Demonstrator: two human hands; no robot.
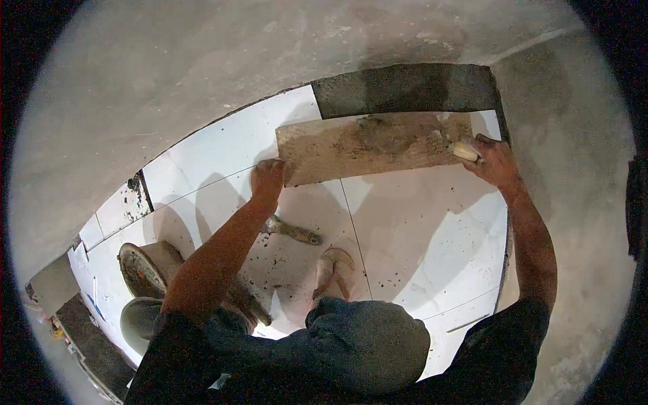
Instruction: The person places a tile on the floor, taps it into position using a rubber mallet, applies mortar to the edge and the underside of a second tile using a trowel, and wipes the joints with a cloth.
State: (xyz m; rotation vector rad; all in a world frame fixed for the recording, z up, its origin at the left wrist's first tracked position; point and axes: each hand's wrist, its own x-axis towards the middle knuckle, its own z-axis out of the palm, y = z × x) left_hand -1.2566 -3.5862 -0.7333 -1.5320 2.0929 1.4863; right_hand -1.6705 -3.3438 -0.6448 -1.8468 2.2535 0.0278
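A long brown board or tile (354,147), smeared with grey paste, lies over the white tiles (202,138) below a dark unfinished strip (405,88). My left hand (268,177) is closed on its left end. My right hand (491,162) is closed around a tool's pale handle (466,150) at the board's right end; the tool's blade is hard to make out against the paste. A second tool with a dirty handle (297,231) lies on the tiles just below my left hand.
Grey walls rise behind and to the right. A bucket (142,266) with grimy contents stands at the lower left, beside more tools (253,304). Further left are tile pieces (121,202) and a dark rough patch of floor (88,331). My foot (334,270) rests on the tiles.
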